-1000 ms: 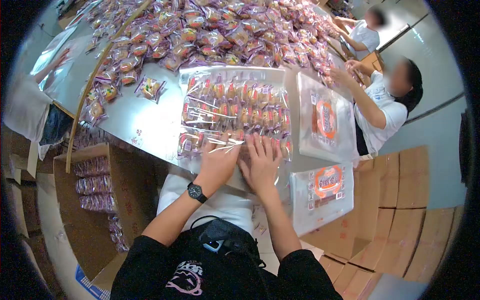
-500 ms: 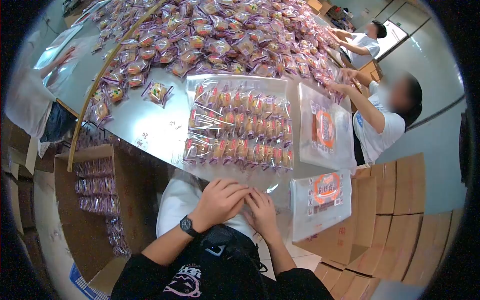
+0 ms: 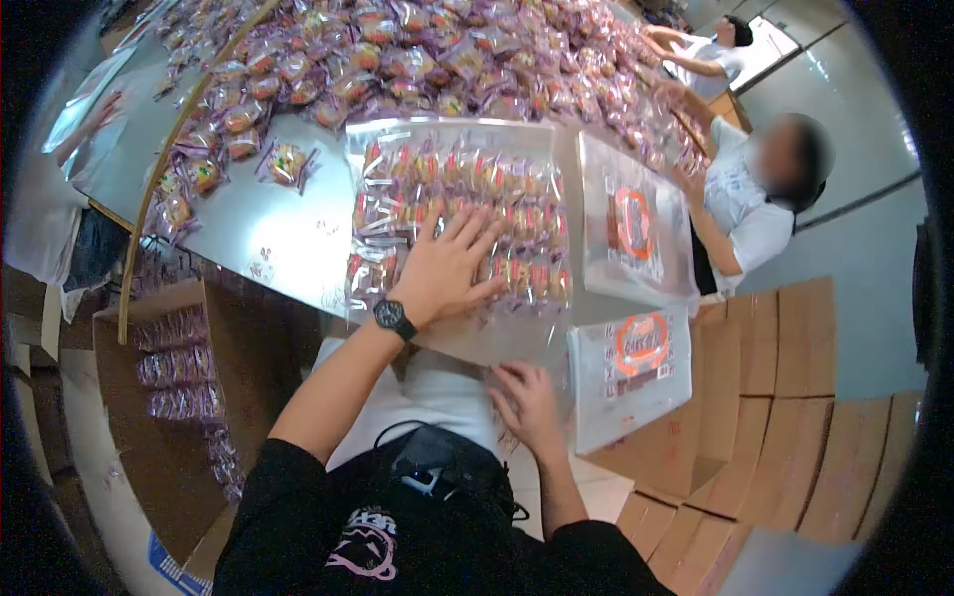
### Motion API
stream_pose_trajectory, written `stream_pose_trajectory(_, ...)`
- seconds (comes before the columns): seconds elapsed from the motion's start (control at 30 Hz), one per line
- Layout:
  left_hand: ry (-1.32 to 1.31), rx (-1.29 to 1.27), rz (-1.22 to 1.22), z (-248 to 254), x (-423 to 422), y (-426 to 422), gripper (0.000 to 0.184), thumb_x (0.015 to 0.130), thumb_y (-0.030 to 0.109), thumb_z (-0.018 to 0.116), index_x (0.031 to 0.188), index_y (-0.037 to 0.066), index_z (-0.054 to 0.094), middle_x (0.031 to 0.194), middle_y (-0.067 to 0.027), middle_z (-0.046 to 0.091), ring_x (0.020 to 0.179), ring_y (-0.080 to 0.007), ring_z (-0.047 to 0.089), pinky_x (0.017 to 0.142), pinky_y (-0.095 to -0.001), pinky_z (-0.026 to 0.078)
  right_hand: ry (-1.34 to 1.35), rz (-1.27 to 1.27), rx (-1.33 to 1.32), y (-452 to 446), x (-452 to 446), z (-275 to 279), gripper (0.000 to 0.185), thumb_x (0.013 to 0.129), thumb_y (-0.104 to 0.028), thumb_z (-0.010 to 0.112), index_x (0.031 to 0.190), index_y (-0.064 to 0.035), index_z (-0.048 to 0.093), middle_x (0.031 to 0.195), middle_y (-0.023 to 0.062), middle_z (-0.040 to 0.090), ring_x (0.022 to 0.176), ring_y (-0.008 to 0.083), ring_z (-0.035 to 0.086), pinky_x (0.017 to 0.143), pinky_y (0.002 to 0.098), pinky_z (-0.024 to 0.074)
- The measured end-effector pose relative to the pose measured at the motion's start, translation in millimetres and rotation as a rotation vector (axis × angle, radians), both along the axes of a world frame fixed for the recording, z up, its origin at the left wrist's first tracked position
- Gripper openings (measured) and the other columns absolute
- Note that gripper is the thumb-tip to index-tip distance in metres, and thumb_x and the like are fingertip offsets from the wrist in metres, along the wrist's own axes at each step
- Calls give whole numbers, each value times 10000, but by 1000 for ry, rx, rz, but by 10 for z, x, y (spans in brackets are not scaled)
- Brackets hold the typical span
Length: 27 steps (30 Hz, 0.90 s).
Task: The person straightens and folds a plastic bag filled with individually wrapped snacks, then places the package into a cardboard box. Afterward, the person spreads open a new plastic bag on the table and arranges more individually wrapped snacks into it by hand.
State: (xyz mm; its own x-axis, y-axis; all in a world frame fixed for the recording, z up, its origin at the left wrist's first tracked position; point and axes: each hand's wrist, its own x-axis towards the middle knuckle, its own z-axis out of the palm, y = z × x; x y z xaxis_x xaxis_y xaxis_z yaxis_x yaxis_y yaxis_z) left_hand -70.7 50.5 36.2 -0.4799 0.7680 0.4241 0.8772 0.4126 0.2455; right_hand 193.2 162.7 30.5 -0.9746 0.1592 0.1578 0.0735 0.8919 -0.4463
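A large clear plastic bag point(image 3: 467, 338) lies on the metal table, holding three rows of individually wrapped pastries point(image 3: 527, 223). My left hand point(image 3: 449, 266), with a black watch on its wrist, rests flat over the lower rows, fingers spread. At the bag's near edge, by the table's rim, my right hand point(image 3: 529, 402) has its thumb and fingers closed on the plastic. Just right of it is a stack of printed plastic bags point(image 3: 633, 372). A second stack of printed bags point(image 3: 634, 228) lies farther back.
A heap of wrapped pastries point(image 3: 417, 65) covers the far table, beside a wooden strip point(image 3: 189, 129). An open carton point(image 3: 149, 437) with packed pastries stands lower left. Closed cartons point(image 3: 765, 447) are stacked right. Co-workers point(image 3: 750, 199) work at the right side; another person point(image 3: 45, 209) stands left.
My hands, together near the table edge before, have parted. The left moved forward onto the bag of pastries; the right went slightly right and holds the bag's edge. The view has shifted slightly.
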Motion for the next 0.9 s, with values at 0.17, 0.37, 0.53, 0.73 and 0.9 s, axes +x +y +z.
stream_pose_trajectory(0.17, 10, -26, -1, 78, 25, -29, 848, 978, 696, 474, 1554, 73, 470, 1638, -172, 408, 1545, -340, 331, 1290, -579, 88, 66, -20, 74, 143, 31, -110, 352, 868, -105, 756, 1216, -67, 718, 1233, 133, 666, 1132, 349, 612, 960, 449, 496)
stream_pose_trajectory(0.37, -76, -268, -85, 357, 143, -307, 1148, 644, 534, 880, 1589, 97, 398, 1691, -173, 305, 1586, -356, 232, 1256, -688, 95, 90, -103, -40, 129, -213, 73, 337, 865, -82, 747, 1196, -31, 708, 1175, 155, 679, 1096, 357, 627, 971, 450, 492)
stream_pose_trajectory(0.53, 45, -170, -69, 184, 81, -472, 908, 702, 264, 831, 1529, 130, 481, 1640, -117, 416, 1555, -274, 329, 1288, -609, 147, 136, -44, -10, 217, -598, 26, 311, 860, -84, 756, 1164, -34, 713, 1134, 153, 683, 1049, 356, 639, 923, 458, 499)
stream_pose_trajectory(0.73, -44, -109, -118, 253, 1, -617, 803, 757, 263, 824, 1497, 163, 530, 1598, -73, 484, 1510, -247, 409, 1293, -552, 208, 211, -124, -66, 104, -565, 42, 424, 844, -107, 773, 1248, -31, 673, 1219, 189, 640, 1107, 371, 614, 929, 468, 511)
stream_pose_trajectory(0.9, 7, -146, -71, 261, 45, -620, 703, 791, 210, 806, 1454, 157, 578, 1549, -61, 539, 1467, -259, 460, 1255, -552, 285, 277, -160, -36, -264, -464, -51, 521, 832, -123, 779, 1326, -38, 634, 1257, 188, 608, 1140, 392, 601, 991, 480, 491)
